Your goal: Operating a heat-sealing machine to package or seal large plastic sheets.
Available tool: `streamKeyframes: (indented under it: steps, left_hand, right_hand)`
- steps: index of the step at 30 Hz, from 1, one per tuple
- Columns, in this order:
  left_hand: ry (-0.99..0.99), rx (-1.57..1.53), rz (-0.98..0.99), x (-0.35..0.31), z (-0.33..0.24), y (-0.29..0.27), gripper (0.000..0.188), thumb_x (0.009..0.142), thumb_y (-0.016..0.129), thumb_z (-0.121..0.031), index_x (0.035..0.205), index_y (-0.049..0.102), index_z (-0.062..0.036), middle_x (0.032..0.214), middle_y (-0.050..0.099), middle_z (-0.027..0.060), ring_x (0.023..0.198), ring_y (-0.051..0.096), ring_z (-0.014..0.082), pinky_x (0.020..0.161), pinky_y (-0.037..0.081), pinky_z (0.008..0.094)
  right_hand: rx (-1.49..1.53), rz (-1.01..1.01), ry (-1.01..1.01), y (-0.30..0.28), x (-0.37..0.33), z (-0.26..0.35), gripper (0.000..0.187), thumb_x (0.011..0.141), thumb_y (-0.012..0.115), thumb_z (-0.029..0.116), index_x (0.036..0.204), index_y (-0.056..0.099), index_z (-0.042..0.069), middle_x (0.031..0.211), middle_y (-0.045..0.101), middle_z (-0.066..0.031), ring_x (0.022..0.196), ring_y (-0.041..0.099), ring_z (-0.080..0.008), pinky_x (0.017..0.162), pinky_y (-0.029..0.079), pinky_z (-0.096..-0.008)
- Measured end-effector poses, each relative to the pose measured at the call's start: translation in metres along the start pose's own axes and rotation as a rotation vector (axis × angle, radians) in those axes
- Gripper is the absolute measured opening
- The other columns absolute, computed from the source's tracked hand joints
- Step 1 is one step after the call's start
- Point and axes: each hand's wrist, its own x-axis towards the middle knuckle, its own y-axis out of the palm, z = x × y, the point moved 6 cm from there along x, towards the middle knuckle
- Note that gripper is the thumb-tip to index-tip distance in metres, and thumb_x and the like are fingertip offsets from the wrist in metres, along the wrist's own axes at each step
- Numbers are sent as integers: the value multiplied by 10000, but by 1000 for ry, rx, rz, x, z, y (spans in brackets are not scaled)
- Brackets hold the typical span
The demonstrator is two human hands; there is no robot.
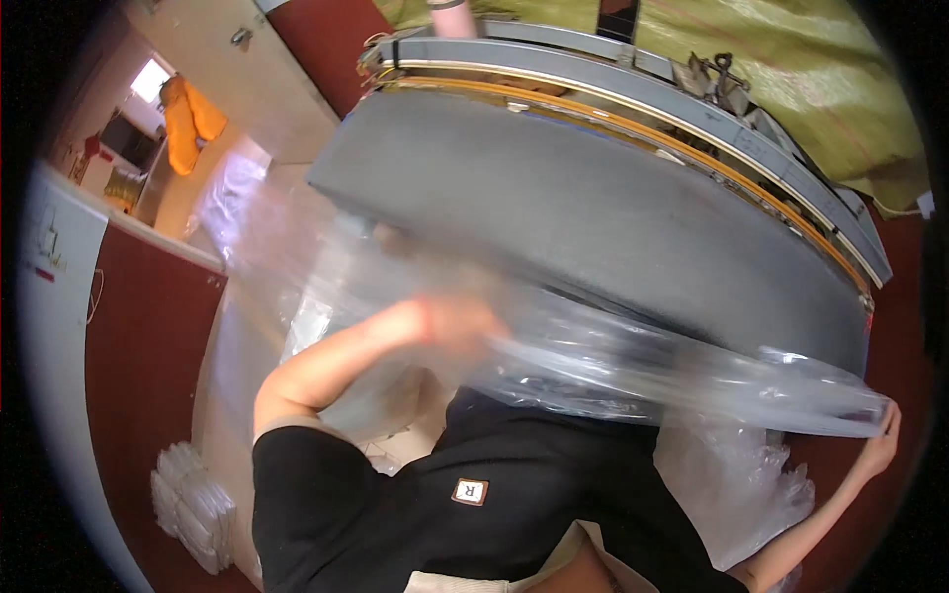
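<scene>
A long strip of transparent plastic film stretches across in front of my body, along the near edge of a grey padded work surface. My right hand pinches the film's far right end, fingers closed on it. My left hand is over the film near the middle, smeared by motion, so its fingers cannot be made out. More film trails off blurred to the left of that hand. The surface beneath the strip shows through in places.
A grey metal machine frame with an orange strip runs along the back, with a pink cylinder on it. Bunched plastic hangs at lower right. Stacked plastic bundles lie lower left. An open door stands upper left.
</scene>
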Motion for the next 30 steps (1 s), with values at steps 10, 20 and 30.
streamKeyframes:
  steps: [10, 20, 30]
  left_hand:
    - [-1081, 720, -575, -273, 110, -276, 244, 672, 609, -57, 915, 588, -61, 911, 598, 144, 882, 560, 310, 737, 447, 373]
    - [-764, 566, -947, -136, 214, -167, 408, 779, 560, -290, 1096, 494, -42, 1220, 418, 138, 1185, 317, 311, 951, 302, 427]
    - [-569, 270, -966, -43, 186, -186, 388, 808, 544, -260, 1123, 515, -36, 1178, 485, 168, 1144, 414, 281, 941, 333, 323]
  right_hand:
    - [217, 242, 205, 129, 52, -126, 303, 843, 433, 198, 1032, 560, -2, 914, 614, -107, 816, 559, -181, 735, 425, -287]
    - [520, 456, 137, 214, 30, -93, 187, 803, 473, 80, 901, 587, -30, 786, 581, -33, 744, 508, -139, 683, 405, -267]
    - [1412, 725, 353, 169, -14, 43, 335, 749, 547, 160, 1046, 504, 10, 957, 538, -44, 906, 512, -153, 807, 397, -261]
